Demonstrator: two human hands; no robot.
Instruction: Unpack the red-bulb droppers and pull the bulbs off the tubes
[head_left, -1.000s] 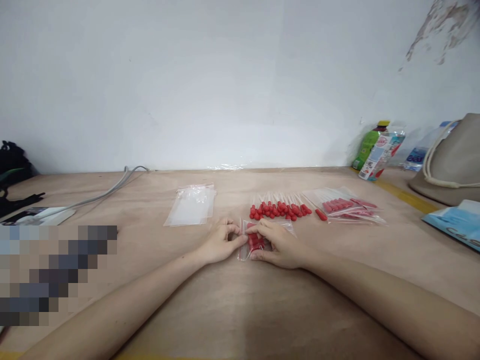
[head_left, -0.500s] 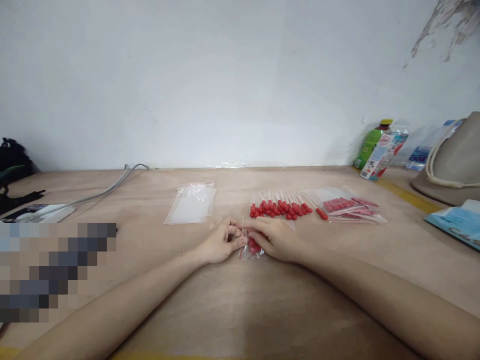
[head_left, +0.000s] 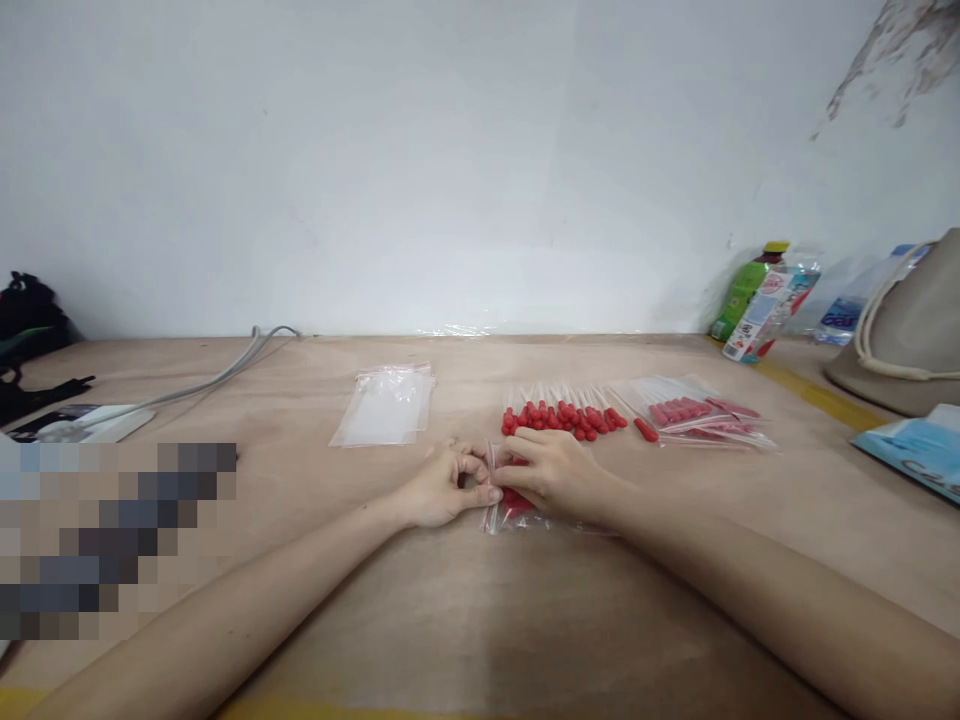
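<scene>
A clear zip bag (head_left: 534, 523) with red-tipped pieces inside lies on the table in front of me. My left hand (head_left: 439, 487) pinches its zip edge between thumb and fingers. Fingers curled, my right hand (head_left: 559, 470) is closed on the bag near the same zip edge and covers much of the contents. Just beyond the hands lies a row of sticks with red heads (head_left: 566, 418), their pale shafts pointing away. One red-headed stick (head_left: 646, 430) lies apart at the row's right end.
A stack of flat clear zip bags (head_left: 382, 408) lies to the left. At right are filled zip bags (head_left: 694, 410), a blue packet (head_left: 911, 450), bottles (head_left: 754, 300) and a beige bag (head_left: 907, 320). A grey cable (head_left: 225, 372) runs along the left.
My right hand has shifted from lying over the bag to a more curled grip by its zip edge. More of the bag shows below that hand. The left hand keeps its pinch.
</scene>
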